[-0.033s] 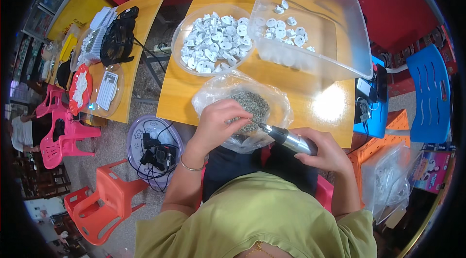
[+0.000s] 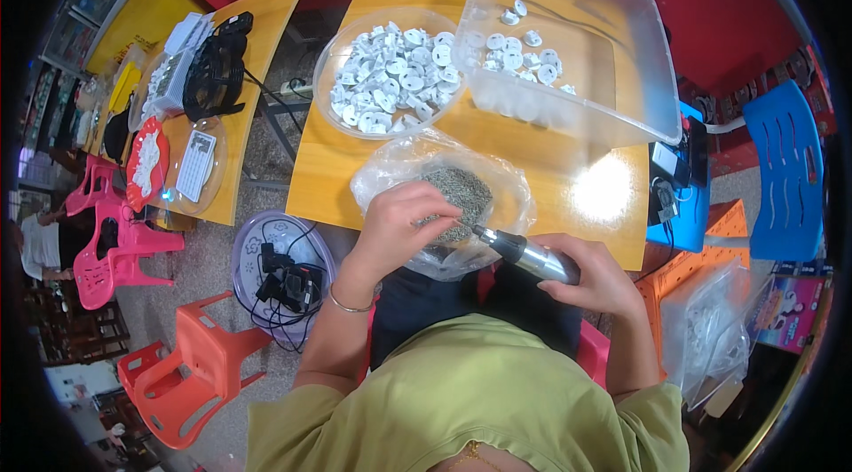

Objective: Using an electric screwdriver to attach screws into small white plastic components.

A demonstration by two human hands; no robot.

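My right hand (image 2: 590, 275) is wrapped round the silver body of an electric screwdriver (image 2: 532, 257), whose black nose points left and slightly up. Thumb and fingertips of my left hand (image 2: 399, 222) are pinched together just beside the screwdriver's tip; whatever they hold is too small to make out. Under both hands an open clear plastic bag (image 2: 377, 172) lies at the table's near edge, with a heap of small grey metal pieces (image 2: 466, 190), apparently screws, inside.
Behind the bag, a round clear tub (image 2: 321, 86) holds many white plastic parts (image 2: 390, 73). A large translucent bin (image 2: 635, 113) with several similar parts stands at the back right. A side table (image 2: 266, 24) is at left; a red chair (image 2: 200, 348) and a basin with black cables (image 2: 244, 250) are below it.
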